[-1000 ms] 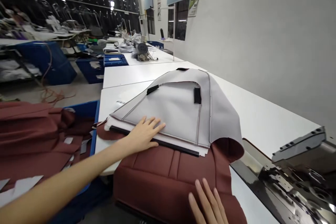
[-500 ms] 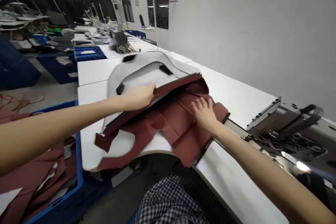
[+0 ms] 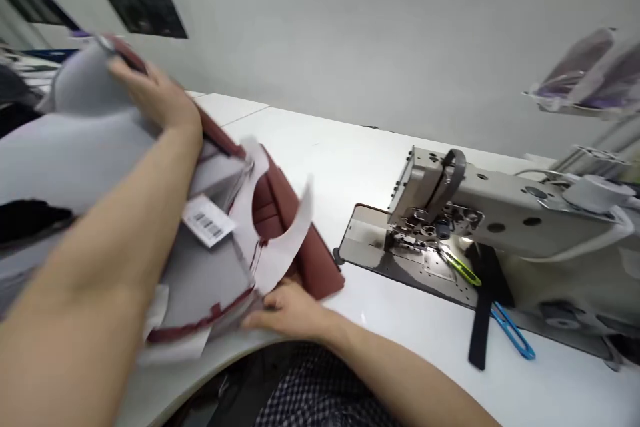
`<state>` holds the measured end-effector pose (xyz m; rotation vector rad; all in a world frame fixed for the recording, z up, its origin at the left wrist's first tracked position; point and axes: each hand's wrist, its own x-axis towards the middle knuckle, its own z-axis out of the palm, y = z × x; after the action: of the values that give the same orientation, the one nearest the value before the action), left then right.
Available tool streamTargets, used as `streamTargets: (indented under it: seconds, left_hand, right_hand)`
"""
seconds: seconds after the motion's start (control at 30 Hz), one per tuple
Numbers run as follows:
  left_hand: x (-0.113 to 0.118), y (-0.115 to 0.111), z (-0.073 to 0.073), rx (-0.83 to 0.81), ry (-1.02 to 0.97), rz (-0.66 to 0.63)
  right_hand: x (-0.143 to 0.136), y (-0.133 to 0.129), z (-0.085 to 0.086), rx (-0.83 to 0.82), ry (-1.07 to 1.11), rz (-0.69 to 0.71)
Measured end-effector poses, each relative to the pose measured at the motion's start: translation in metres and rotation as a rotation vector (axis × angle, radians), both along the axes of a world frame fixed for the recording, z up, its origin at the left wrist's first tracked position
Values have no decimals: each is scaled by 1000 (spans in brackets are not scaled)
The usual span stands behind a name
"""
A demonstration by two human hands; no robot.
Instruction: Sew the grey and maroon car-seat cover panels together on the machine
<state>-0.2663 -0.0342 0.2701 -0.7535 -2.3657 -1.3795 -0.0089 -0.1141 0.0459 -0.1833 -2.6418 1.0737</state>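
A dark red, leather-like seat cover (image 3: 313, 250) with a pale grey backing lies partly on the white table, its grey side mostly facing me. My left hand (image 3: 163, 97) is closed on its raised red edge at the upper left. Down by the table's front edge, my right hand (image 3: 293, 310) grips the cover's lower side, with some fingertips hidden by the fabric. A white barcode label (image 3: 209, 220) sits on the grey backing between my hands. Motion blurs the cover's left portion.
A sewing machine (image 3: 450, 193) stands to the right on the white table (image 3: 320, 133). Yellow-green thread snips (image 3: 460, 265) lie by its needle area. Blue snips (image 3: 513, 331) and a black strip (image 3: 481, 330) lie in front. Bagged thread cones (image 3: 585, 73) hang above.
My view has swung right toward the sewing machine. The cover has been lifted and turned, showing more grey backing. My right hand has gone from lying flat on red fabric to gripping the lower edge.
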Motion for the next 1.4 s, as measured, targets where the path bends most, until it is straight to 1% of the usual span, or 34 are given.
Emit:
streamTargets:
  seconds: [0.03,0.1,0.13,0.17,0.2,0.23,0.27,0.3,0.37,0.4,0.43,0.5,0.57,0.6,0.63,0.7,0.73,0.77,0.8,0.87,0.9,0.93,0.97,1.0,1.03,1.07,1.13,1.17,1.23,1.27,1.3,1.37,1.4]
  left_hand:
    - [4,7,-32,-34,-38,22]
    - [11,13,-99,-176,-138,-22]
    - [12,12,-129,-241,-157,-56]
    - [13,10,-152,-295,-158,-85]
    - [13,7,-169,-335,-129,-110]
    - [14,3,-178,-368,-85,-134]
    - [16,0,-181,-389,-26,-154]
    - [19,-2,-180,-412,52,-178]
    - [31,-5,-167,-496,203,-267]
    - [39,-6,-159,-551,252,-329]
    - [47,-6,-151,-637,252,-427]
    - [61,-7,-142,-887,116,-711]
    - [69,-9,-140,-1114,-45,-975]
    - [70,-9,-141,-1180,-91,-1074]
    - [70,-11,-143,-1196,-117,-1148]
    - [69,-13,-146,-1109,-188,-1259]
    - [71,-14,-146,-1034,-261,-1315]
    - [75,-14,-145,-927,-342,-1354]
    - [82,-15,-143,-780,-418,-1376]
    - [107,-15,-137,-473,-543,-1434]
    - [123,-14,-136,-392,-596,-1503]
    - [141,-13,-137,-394,-631,-1607]
    - [159,-11,-140,-479,-633,-1730]
    - [175,-8,-146,-616,-579,-1825]
    - [189,-4,-154,-719,-467,-1867]
    - [200,2,-164,-747,-333,-1850]
    - [212,15,-185,-692,-138,-1776]
    - [214,22,-194,-651,-89,-1752]
    - [216,35,-207,-595,-50,-1753]
    - [217,41,-211,-572,-36,-1761]
    - [218,46,-214,-546,-22,-1763]
    - [221,53,-216,-502,-32,-1739]
    - [222,55,-216,-497,-60,-1719]
  right_hand:
    - [8,-5,-2,-37,-17,14]
    - [27,-12,-6,-110,-30,12]
    - [37,-14,-7,-136,-19,-2]
    - [47,-16,-8,-165,4,-9]
    - [54,-16,-8,-198,38,-13]
    - [60,-16,-7,-228,78,-15]
    - [64,-16,-7,-249,110,-13]
    - [66,-16,-6,-257,123,-13]
    - [66,-15,-6,-230,103,-19]
    - [65,-15,-6,-200,83,-21]
    - [64,-15,-6,-167,68,-19]
    - [63,-15,-6,-106,67,-15]
    - [65,-16,-4,-49,82,-10]
    - [68,-16,-2,-15,82,-9]
    - [73,-16,1,27,83,-14]
    - [83,-19,4,136,80,-69]
    - [88,-21,4,199,72,-128]
    - [92,-24,3,261,58,-219]
    - [94,-27,1,325,44,-326]
    - [91,-30,-8,439,15,-525]
    - [87,-30,-13,478,4,-599]
    - [81,-28,-17,499,-17,-641]
    - [76,-24,-19,504,-46,-655]
    - [72,-18,-21,493,-84,-652]
    - [70,-10,-20,474,-121,-638]
    - [70,-1,-19,461,-148,-609]
    - [79,16,-15,457,-157,-520]
    - [87,24,-13,465,-139,-474]
    - [106,34,-11,494,-63,-417]
    - [115,37,-11,507,-12,-428]
    - [124,38,-11,511,37,-467]
    - [138,38,-12,495,73,-616]
    - [142,37,-11,490,49,-708]
